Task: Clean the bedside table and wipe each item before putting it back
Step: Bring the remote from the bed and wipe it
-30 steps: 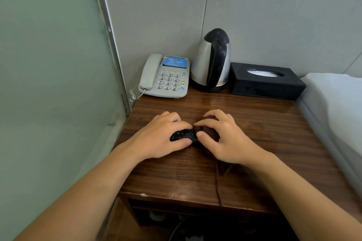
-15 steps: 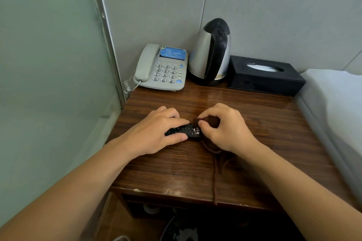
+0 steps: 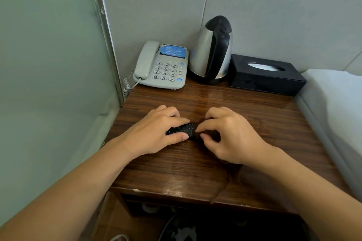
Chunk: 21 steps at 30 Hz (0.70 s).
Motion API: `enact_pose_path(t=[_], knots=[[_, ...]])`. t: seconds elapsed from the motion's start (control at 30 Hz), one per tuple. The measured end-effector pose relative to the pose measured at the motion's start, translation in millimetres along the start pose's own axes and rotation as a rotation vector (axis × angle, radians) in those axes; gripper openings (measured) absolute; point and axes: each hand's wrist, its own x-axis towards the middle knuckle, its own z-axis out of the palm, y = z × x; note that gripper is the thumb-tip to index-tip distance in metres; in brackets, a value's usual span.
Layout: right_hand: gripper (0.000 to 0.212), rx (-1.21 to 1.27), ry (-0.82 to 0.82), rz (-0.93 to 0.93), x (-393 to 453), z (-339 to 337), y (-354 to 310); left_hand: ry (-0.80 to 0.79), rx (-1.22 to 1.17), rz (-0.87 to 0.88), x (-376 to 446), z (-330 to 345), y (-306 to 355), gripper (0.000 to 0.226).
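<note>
Telephone (image 3: 161,65), kettle (image 3: 212,51), tissue box (image 3: 264,75) behind hands (image 3: 154,133)

We kept both bare forearms stretched forward from the lower corners, converging toward the middle. Our left hand (image 3: 156,133) lay palm down, its fingers curled over one end of the small black button-covered remote control (image 3: 183,130) and its thumb pressed along the near edge. Our right hand (image 3: 228,137) arched beside it, knuckles raised, forefinger and thumb bent inward and pinching at the other end, the remaining fingers curled underneath.
</note>
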Motion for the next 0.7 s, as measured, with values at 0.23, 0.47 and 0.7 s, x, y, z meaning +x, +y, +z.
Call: enact_pose_path(t=[0.23, 0.47, 0.7], knots=[[0.016, -0.127, 0.057, -0.036, 11.2, 3.5, -3.2, -0.005, 0.001, 0.003, 0.5, -0.5, 0.5, 0.052], [0.014, -0.155, 0.036, -0.04, 20.1, -1.6, -0.3, -0.011, 0.015, 0.006, 0.4, 0.5, 0.4, 0.053], [0.018, -0.087, 0.02, -0.042, 5.3, -2.4, -1.5, 0.004, 0.013, 0.008, -0.1, 1.3, 0.5, 0.054]])
